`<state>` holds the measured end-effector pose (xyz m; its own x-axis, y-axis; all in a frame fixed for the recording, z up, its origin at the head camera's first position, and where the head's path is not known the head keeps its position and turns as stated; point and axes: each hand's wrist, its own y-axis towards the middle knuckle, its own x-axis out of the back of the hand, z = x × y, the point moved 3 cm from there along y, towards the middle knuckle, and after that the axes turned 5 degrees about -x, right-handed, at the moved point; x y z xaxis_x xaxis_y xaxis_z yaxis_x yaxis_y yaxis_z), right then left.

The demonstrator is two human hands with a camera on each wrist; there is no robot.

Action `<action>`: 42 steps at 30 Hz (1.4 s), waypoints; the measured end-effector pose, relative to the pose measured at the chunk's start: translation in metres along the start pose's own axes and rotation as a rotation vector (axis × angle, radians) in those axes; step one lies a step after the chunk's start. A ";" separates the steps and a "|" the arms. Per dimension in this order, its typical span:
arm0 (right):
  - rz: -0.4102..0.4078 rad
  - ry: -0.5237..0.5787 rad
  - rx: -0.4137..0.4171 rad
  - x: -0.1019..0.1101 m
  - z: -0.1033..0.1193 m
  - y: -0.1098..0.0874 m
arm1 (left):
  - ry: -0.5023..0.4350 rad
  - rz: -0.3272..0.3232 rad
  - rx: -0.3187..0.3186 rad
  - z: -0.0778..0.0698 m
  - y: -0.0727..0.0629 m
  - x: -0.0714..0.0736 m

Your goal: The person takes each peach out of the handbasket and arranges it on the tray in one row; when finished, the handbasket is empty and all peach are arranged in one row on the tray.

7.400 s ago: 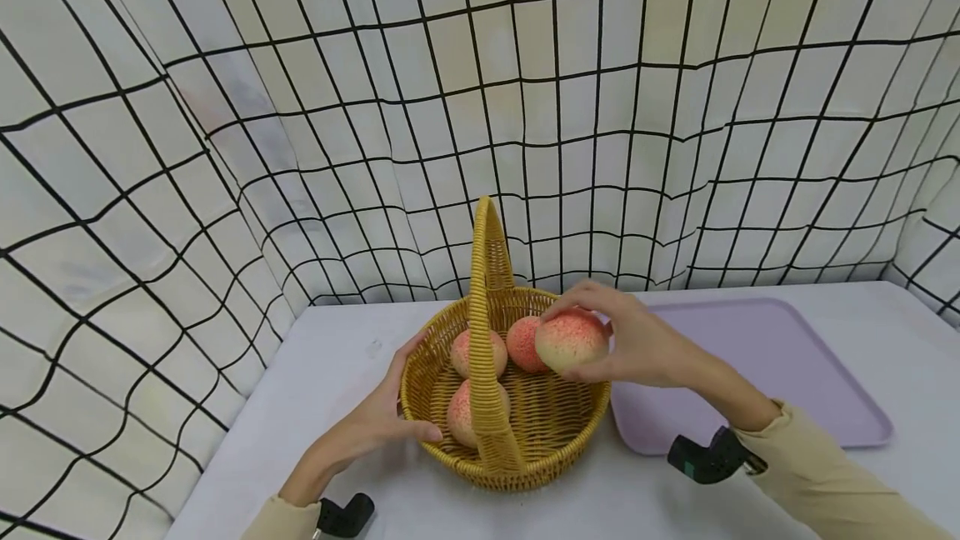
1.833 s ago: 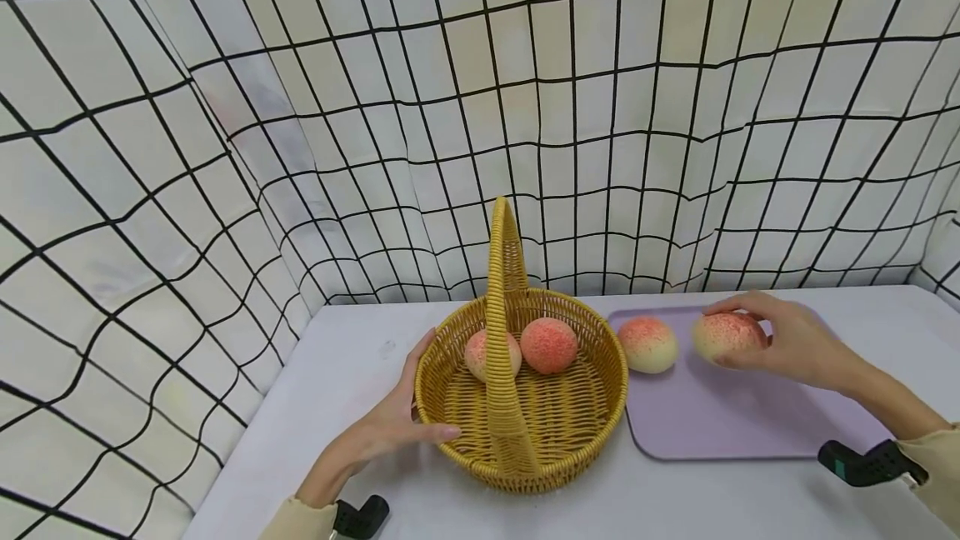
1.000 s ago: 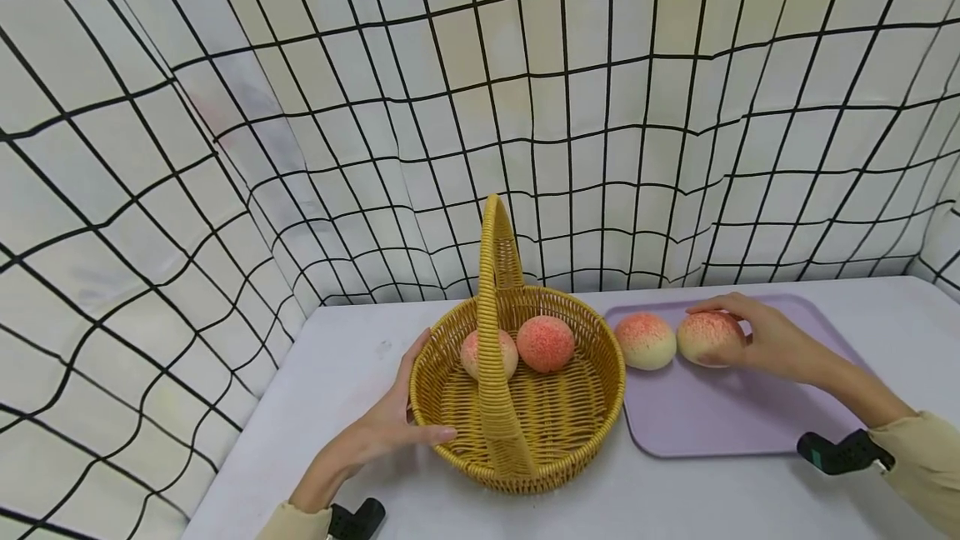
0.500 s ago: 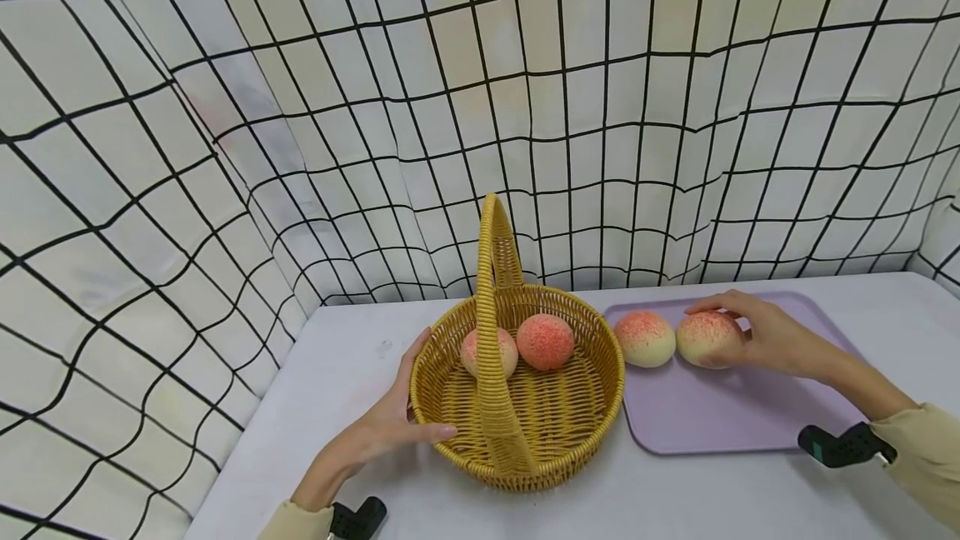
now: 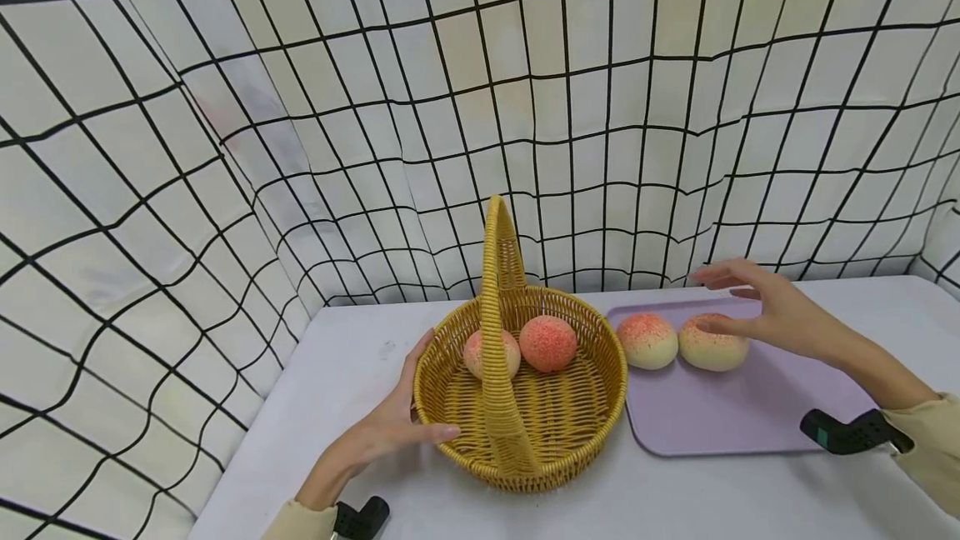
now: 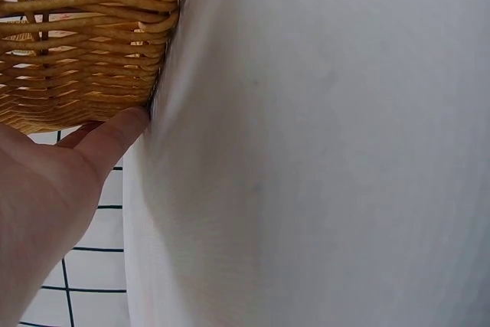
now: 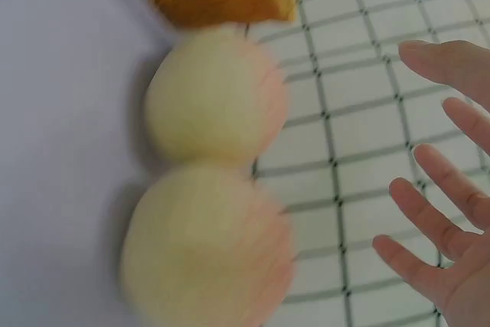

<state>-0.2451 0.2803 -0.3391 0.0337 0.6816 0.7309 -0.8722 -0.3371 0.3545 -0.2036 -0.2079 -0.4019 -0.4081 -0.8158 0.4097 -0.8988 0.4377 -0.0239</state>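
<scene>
A yellow wicker basket with a tall arched handle stands on the white table. My left hand lies spread against its left side, thumb and fingers straight. In the left wrist view, a fingertip of the left hand touches the woven wall low down. Inside the basket lie a redder peach and a paler peach, partly hidden by the handle. Two pale peaches with red blush, a left one and a right one, sit side by side on the lilac tray. My right hand is spread just above the right one, holding nothing.
The lilac tray stands right beside the basket, and its front part is bare. Behind the table rises a white wall with black netting, which continues along the left side. A black wrist mount sits on the right forearm.
My right hand has carried a peach from the basket to the tray, set it beside the other one, let go and risen slightly. The left hand has stayed at the basket.
</scene>
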 end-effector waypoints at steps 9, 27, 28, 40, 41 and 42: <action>0.036 0.178 0.159 -0.003 0.086 0.036 | 0.001 -0.001 -0.013 -0.001 0.003 0.000; 0.298 0.457 0.072 -0.110 0.118 0.063 | -0.010 0.008 -0.003 0.004 -0.002 -0.005; 0.306 0.454 0.044 -0.114 0.114 0.065 | -0.006 0.007 -0.002 0.004 -0.002 -0.005; 0.410 0.261 0.003 -0.144 0.098 0.078 | -0.002 0.008 -0.012 0.001 0.000 -0.002; 0.412 0.246 0.011 -0.145 0.099 0.079 | -0.003 0.005 -0.015 0.000 0.000 -0.001; 0.410 0.230 0.022 -0.145 0.100 0.079 | -0.005 0.003 -0.015 0.000 -0.001 -0.001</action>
<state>-0.2699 0.0896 -0.3591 -0.4227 0.6147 0.6659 -0.7804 -0.6205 0.0774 -0.2023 -0.2075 -0.4025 -0.4121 -0.8162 0.4050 -0.8949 0.4461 -0.0117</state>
